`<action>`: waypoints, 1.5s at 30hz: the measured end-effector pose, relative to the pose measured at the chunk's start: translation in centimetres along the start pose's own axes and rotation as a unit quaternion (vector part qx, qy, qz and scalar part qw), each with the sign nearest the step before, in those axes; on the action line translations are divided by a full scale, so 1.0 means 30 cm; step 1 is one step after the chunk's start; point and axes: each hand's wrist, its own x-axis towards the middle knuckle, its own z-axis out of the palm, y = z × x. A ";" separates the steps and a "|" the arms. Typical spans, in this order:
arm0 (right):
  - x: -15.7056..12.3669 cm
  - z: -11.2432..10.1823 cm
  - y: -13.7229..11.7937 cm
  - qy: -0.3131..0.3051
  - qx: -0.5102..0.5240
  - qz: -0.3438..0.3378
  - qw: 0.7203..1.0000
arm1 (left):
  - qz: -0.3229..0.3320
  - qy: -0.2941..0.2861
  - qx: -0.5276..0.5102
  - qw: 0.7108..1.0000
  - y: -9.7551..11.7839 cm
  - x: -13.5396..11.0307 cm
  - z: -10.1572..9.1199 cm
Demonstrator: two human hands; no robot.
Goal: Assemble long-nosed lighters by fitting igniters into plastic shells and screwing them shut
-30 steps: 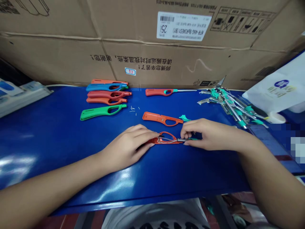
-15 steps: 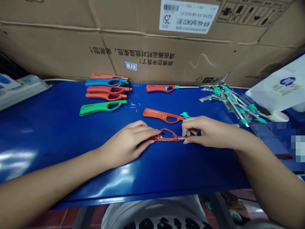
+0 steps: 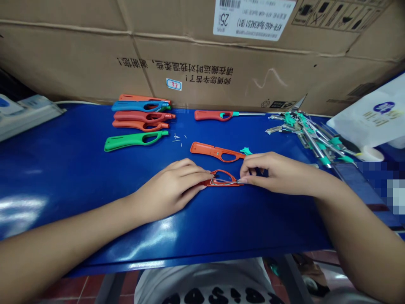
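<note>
My left hand (image 3: 177,183) lies over the handle end of an orange lighter shell half (image 3: 225,172), fingers closed on it and hiding much of it. A white wire and a thin clear tube show inside the shell's open face. At the shell's right end, my right hand (image 3: 268,172) pinches the lighter's metal tube; most of that tube is hidden by the fingers. Just behind, the other orange shell half (image 3: 205,149) lies on the table with a small teal trigger piece (image 3: 246,150) by its tip, partly behind my right hand.
Several coloured lighter handles (image 3: 141,116) and a green one (image 3: 134,140) lie at the left. Small white pins (image 3: 177,137) are scattered beside them. A red lighter with a metal nozzle (image 3: 212,115) lies at the back. Lighter innards (image 3: 306,131) are piled right, before a cardboard box (image 3: 190,55).
My right fingers have shifted slightly left, to the shell's end, covering the metal tube that showed there. The wire and clear tube sit a little differently. My left hand stays in place.
</note>
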 end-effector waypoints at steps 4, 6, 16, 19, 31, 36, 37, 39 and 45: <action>0.014 0.018 0.002 0.013 0.029 0.054 0.998 | -0.001 0.007 -0.005 1.000 0.002 0.001 0.002; 0.019 0.026 0.002 0.024 0.041 0.095 0.994 | -0.003 0.017 -0.010 1.000 0.003 0.002 0.005; 0.032 0.031 -0.019 0.070 -0.039 0.109 0.991 | -0.012 0.021 0.004 1.000 0.008 0.010 -0.002; 0.029 0.032 -0.013 0.067 0.019 0.096 0.993 | -0.011 0.009 0.014 1.000 0.010 0.014 -0.012; 0.012 -0.038 0.083 0.276 -0.062 0.095 0.954 | -0.001 0.003 0.013 1.000 0.002 0.008 -0.017; -0.004 -0.036 0.114 0.198 -0.089 0.081 0.973 | 0.001 -0.002 0.016 1.000 -0.001 0.002 -0.012; -0.003 -0.031 0.117 0.193 -0.094 0.080 0.973 | 0.002 -0.003 0.017 1.000 -0.001 0.001 -0.011; 0.004 -0.022 0.121 0.189 -0.102 0.079 0.973 | 0.002 -0.003 0.019 1.000 -0.001 -0.003 -0.010; 0.021 -0.011 0.127 0.187 -0.140 0.102 0.967 | 0.013 0.003 0.050 0.999 0.000 -0.007 -0.009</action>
